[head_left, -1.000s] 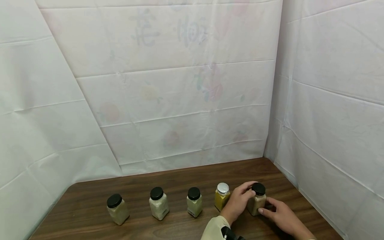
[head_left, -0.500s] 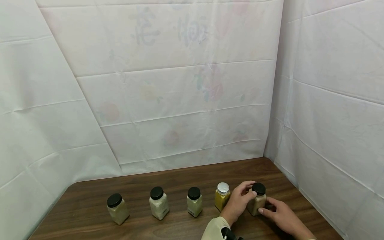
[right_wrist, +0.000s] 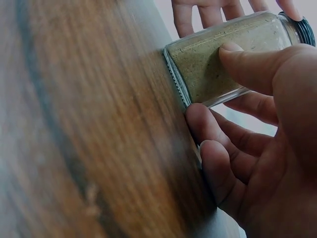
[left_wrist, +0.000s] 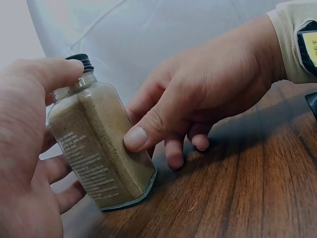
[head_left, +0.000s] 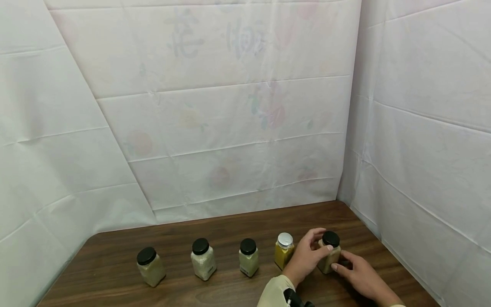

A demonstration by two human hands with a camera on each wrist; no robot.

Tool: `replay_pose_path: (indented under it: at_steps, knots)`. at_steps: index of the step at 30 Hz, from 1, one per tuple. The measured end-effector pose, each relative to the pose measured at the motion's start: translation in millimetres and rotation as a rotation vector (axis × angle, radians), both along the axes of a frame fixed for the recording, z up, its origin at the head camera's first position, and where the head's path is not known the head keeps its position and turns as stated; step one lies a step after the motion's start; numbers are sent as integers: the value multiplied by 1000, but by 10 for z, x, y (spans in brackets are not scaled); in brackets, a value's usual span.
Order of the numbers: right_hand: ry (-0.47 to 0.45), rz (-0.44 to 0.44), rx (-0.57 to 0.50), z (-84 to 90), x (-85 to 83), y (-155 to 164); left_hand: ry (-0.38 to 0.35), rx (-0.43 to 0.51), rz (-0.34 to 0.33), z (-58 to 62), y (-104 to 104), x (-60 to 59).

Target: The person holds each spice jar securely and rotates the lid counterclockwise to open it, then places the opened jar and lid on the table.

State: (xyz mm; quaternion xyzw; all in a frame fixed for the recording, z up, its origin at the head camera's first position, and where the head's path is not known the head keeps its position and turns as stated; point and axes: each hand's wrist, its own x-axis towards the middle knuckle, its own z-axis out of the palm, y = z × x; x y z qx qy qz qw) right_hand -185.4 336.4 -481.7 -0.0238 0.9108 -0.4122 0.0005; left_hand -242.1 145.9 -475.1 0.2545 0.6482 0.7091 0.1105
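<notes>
A square glass spice jar with a black lid and tan-brown powder is between my two hands at the right of the table. My left hand holds it from the left, thumb across the neck just under the lid and fingers behind the glass. From the right, my right hand pinches the lower body between thumb and fingers. White print covers one face of the jar in the left wrist view, where it leans slightly. Its base stays close over the wood in the right wrist view.
A silver-lidded jar of yellow powder stands right beside my left wrist. Farther left are three black-lidded jars: a greenish one, a whitish one and a tan one. White cloth surrounds the wooden table.
My left thumb has slid from the lid's edge down to the neck. The held jar has shifted very slightly away from me, both hands still on it. The other jars stay put.
</notes>
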Motion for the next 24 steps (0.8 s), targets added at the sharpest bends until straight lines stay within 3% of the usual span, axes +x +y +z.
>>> replay_pose_path:
  at_steps: [6, 12, 24]
  knots:
    - [-1, -4, -10, -6, -5, 0, 21, -69, -15, 13, 7, -17]
    - [-14, -12, -23, -9, -9, -6, 40, -32, -57, 3, -5, -14]
    - [-4, -41, 32, 23, -7, -20, 65, 26, -10, -28, -22, -42]
